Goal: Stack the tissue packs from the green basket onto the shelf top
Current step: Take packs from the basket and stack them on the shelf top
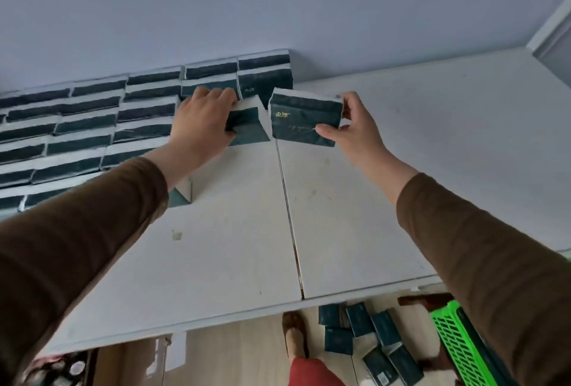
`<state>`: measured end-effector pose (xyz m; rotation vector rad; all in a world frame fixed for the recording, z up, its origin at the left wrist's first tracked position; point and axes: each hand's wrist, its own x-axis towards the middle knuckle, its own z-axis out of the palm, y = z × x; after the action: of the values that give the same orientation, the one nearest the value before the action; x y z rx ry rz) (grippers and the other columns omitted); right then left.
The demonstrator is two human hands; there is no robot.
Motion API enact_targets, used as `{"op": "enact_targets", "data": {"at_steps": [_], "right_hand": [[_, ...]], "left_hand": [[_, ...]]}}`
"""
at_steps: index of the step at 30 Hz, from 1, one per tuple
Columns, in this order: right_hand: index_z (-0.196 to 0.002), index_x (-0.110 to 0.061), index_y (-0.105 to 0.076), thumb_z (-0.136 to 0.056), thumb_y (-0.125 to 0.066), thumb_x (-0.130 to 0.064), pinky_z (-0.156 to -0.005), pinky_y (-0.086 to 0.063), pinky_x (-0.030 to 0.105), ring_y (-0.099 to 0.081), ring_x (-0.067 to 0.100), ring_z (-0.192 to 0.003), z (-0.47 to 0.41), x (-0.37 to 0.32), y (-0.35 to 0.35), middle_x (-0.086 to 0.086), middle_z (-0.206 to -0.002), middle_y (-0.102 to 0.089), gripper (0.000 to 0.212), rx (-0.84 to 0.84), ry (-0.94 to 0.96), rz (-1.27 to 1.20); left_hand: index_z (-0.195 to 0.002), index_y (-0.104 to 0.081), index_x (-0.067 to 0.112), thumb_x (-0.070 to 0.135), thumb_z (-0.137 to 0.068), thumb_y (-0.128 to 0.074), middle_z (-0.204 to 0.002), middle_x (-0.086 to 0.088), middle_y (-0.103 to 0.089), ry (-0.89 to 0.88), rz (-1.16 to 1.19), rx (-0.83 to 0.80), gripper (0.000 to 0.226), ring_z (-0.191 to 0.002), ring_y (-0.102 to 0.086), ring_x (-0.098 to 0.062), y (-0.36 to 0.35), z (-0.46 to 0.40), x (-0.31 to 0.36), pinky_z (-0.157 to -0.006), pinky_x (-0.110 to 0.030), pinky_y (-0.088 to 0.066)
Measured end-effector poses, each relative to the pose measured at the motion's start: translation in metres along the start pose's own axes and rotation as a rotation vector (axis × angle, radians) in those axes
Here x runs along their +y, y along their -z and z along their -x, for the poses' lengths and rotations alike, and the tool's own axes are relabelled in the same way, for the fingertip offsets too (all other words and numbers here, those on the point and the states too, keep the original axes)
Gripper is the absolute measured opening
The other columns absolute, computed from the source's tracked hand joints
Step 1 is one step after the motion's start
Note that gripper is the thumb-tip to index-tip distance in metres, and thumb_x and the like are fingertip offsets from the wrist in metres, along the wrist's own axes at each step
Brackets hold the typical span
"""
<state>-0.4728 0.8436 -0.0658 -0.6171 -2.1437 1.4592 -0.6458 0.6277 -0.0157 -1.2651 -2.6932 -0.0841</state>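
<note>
Right hand (355, 126) grip pinching tissue pack (304, 121), long axis sideways, left hand (202, 124) grasping another pack (247, 127) on shelf top (401, 169)

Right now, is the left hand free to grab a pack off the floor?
Probably not: the left hand grips a tissue pack on the shelf top, and the floor packs lie below it.

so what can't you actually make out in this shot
- Green basket: head view, mostly hidden by the right sleeve; contents unseen.
- Stacked packs: cut by the left edge; full count unknown.
- Pack under the left hand: fingers cover its far end.
- Gold print on the right hand's pack: too small to read.
</note>
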Motion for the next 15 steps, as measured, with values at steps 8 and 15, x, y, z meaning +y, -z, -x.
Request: {"op": "enact_targets", "data": {"at_steps": [8,15], "right_hand": [[-0.123,-0.013,-0.052,-0.084,-0.078,-0.017,-0.089,-0.048,0.024,-0.055,0.021,-0.112,-0.09,0.013,-0.048,0.009,-0.124,-0.055,0.046,-0.2,-0.011,0.205],[-0.124,-0.016,-0.042,-0.079,-0.082,-0.024,-0.085,-0.05,0.019,-0.057,0.015,-0.106,-0.1,0.025,-0.078,0.003,-0.121,-0.055,0.06,-0.046,-0.064,0.199]], "left_hand": [[-0.121,-0.049,0.017,0.023,-0.079,-0.077,-0.119,-0.006,-0.058,0.047,-0.114,-0.086,0.051,-0.117,-0.047,-0.03,-0.027,-0.043,-0.043,-0.095,-0.046,-0.044],[-0.121,-0.048,0.016,0.022,-0.075,-0.078,-0.118,-0.008,-0.052,0.03,-0.127,-0.069,0.054,-0.115,-0.047,-0.032,-0.036,-0.049,-0.062,-0.089,-0.047,-0.049]]}}
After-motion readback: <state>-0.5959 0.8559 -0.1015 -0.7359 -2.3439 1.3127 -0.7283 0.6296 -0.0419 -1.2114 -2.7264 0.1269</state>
